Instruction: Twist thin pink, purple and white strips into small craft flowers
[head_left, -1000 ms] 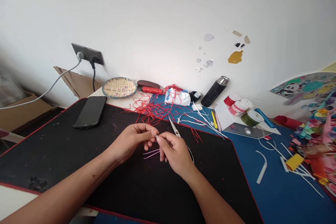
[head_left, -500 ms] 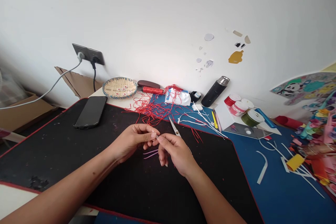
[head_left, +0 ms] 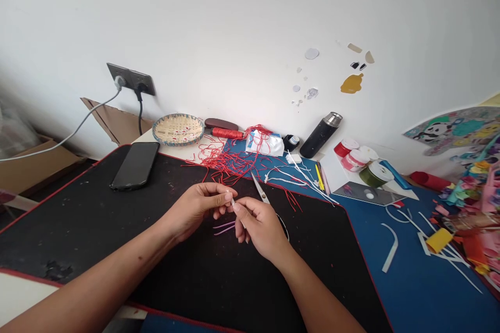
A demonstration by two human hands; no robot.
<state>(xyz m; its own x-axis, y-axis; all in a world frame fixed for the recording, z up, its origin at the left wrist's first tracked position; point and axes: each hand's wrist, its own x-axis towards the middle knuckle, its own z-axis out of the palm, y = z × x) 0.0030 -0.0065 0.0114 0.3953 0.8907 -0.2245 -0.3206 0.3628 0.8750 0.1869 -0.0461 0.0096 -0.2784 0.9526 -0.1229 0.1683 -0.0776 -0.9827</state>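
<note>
Head view: left hand (head_left: 195,207) and right hand (head_left: 261,230) closed on a thin white strip (head_left: 233,203), woven bamboo basket (head_left: 178,129) beyond

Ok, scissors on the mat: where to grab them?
The black finger loop, from the near right side. It sticks out past the right hand, while the blades point away toward the red threads, so likely the safest hold.

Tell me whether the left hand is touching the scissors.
Apart: the head view shows black mat between the left hand and the blades of the scissors.
</note>
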